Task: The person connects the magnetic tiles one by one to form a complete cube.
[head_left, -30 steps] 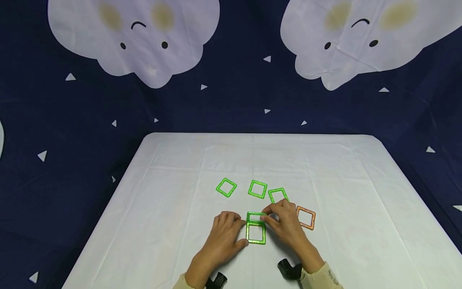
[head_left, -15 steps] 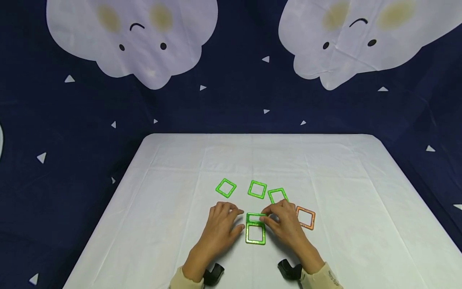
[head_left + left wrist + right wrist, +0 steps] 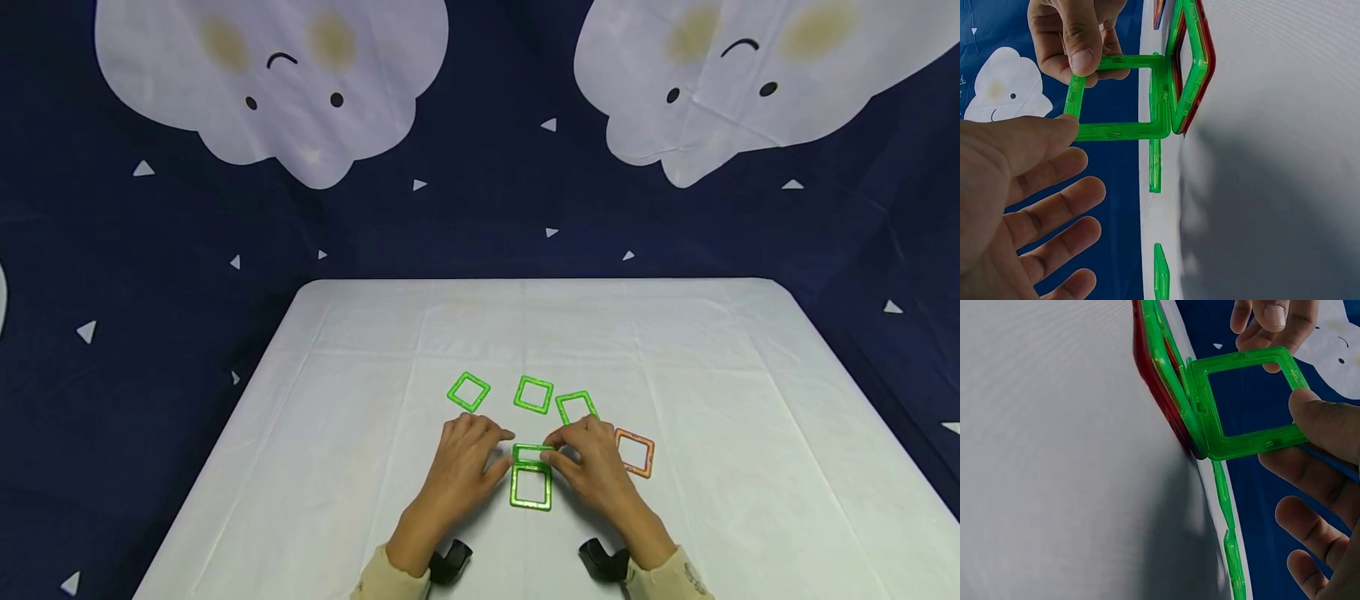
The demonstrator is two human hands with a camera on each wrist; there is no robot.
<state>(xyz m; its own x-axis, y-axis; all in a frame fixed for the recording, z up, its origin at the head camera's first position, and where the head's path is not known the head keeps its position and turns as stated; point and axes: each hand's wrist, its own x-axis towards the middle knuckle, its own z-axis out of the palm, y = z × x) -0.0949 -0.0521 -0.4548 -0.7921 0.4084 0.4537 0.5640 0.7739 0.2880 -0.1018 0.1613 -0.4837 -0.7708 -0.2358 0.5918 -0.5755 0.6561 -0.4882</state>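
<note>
A green square magnetic tile [image 3: 531, 505] lies flat on the white table, with a red tile [image 3: 1147, 365] beneath it. Another green tile [image 3: 1241, 450] stands upright along the flat one's far edge. My right hand [image 3: 596, 462] pinches this upright tile at its right side, thumb in front and a finger behind; its other fingers hang loose. On the left side, my left hand [image 3: 463, 467] is held with fingers relaxed and spread. Its thumb tip [image 3: 1063, 128] is right at the upright tile's upper corner in the left wrist view.
Beyond the hands lie loose green tiles: one at left [image 3: 458, 384], one in the middle [image 3: 530, 408] and one partly behind the right hand [image 3: 573, 396]. An orange tile [image 3: 650, 458] lies right of that hand. Black wrist mounts [image 3: 602, 561] sit below both wrists.
My left hand first drew away from the tiles and moved forward, then came back in toward the upright tile's left side. The right hand keeps its pinch in nearly the same spot.
</note>
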